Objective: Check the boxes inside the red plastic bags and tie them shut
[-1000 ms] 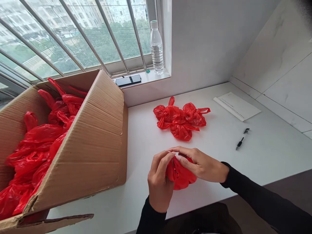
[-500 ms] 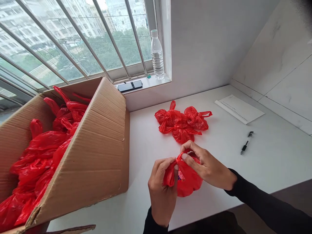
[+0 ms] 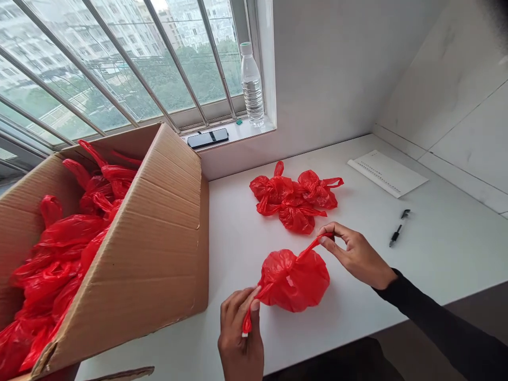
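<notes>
A red plastic bag [image 3: 297, 283] rests on the white table in front of me, rounded by something inside that I cannot make out. My left hand [image 3: 241, 330] pinches one of its twisted handles at the lower left. The other handle is stretched up to the right, gripped between the thumb and fingers of my right hand [image 3: 355, 254]. A small pale patch shows through the bag near its middle. Just beyond it lies a cluster of several tied red bags [image 3: 296, 196], touching one another.
At left, a large open cardboard box [image 3: 159, 238] holds several red bags [image 3: 67, 243]. A notebook [image 3: 387, 172] and a pen [image 3: 399, 228] lie on the right of the table [image 3: 444, 248]. On the sill are a phone [image 3: 208, 138] and a water bottle [image 3: 253, 90].
My hands have moved apart, left hand down and left, right hand up and right. The bag's handles are now pulled out to opposite sides, and more of the bag shows.
</notes>
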`<state>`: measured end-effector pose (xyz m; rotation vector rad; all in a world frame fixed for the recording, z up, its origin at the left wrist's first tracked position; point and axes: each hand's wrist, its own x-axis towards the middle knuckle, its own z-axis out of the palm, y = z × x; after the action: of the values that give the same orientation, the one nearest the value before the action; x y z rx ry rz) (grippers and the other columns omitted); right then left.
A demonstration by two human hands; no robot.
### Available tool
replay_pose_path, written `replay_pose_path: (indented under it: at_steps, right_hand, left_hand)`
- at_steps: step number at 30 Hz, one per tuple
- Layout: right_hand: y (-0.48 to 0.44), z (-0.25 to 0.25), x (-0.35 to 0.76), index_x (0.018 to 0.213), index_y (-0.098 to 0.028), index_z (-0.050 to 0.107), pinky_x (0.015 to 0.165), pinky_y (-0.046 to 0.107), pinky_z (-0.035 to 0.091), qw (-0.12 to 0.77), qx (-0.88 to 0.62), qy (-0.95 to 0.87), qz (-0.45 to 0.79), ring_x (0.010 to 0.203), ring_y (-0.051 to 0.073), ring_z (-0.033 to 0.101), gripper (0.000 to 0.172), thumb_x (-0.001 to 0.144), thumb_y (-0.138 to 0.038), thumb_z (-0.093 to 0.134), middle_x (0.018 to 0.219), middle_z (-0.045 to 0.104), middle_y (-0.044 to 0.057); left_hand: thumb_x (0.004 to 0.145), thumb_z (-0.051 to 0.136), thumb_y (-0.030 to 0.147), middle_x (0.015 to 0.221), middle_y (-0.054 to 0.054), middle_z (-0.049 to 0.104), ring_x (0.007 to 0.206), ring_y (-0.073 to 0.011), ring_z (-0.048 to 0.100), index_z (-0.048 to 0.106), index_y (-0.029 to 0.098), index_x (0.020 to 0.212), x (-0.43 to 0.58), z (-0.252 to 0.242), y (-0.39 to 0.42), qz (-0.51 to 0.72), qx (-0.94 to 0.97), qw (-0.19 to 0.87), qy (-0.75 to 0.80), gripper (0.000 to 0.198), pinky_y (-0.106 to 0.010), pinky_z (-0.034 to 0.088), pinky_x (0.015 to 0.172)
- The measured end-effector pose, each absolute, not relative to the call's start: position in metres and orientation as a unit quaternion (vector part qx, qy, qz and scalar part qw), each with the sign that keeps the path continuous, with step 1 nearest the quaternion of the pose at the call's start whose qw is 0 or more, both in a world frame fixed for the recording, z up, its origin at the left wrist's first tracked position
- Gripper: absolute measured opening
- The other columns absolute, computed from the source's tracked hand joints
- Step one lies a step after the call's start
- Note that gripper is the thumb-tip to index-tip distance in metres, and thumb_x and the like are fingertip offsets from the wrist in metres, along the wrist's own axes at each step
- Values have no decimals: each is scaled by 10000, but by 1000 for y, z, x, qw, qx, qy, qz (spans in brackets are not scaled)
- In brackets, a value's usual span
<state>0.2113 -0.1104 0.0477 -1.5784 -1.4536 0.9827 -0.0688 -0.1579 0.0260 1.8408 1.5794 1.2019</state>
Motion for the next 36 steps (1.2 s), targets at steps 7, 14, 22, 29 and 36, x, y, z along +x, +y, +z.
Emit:
replay_pose_path:
  at_steps: [7,14,22,29,36]
  right_hand:
    - [-112,40,198,1031,-244,501,760,356,530,464,-568,-473,489,753,136,579,283,1015,-524,539,1229,653,60]
    - [-111,51,170,935,-235,484,425,204,434,538,-430,-248,681,449,41,289,330,974,-535,618,859,671,-32]
    - [-91,16,185,917,-214,567,371,138,303,544,-468,-208,665,428,35,199,365,875,-530,745,550,409,-118]
    - [-94,17,182,1029,-235,615,482,212,467,546,-475,-229,651,523,80,399,357,911,-565,685,773,622,-26]
    - [-99,21,185,911,-226,680,711,284,503,577,-511,-274,575,800,145,558,355,950,-575,629,1083,662,40]
  left_hand:
    - [1013,559,451,1225,-76,719,1148,-245,646,778,285,1167,-44,31,-164,504,534,343,586,315,-360,512,976]
    - [1006,467,593,793,-57,688,677,-183,544,727,205,800,-22,45,-161,499,437,539,519,510,-312,464,658]
    - [955,507,675,646,30,324,619,-152,316,351,227,622,-29,35,-169,449,397,555,577,580,-298,335,637]
    - [979,555,562,916,-20,588,846,-188,536,637,240,923,-34,39,-170,490,397,523,573,337,-294,440,842]
    - [980,579,516,1178,-82,699,1089,-248,639,719,223,1133,-27,36,-168,479,385,520,594,358,-383,490,1024]
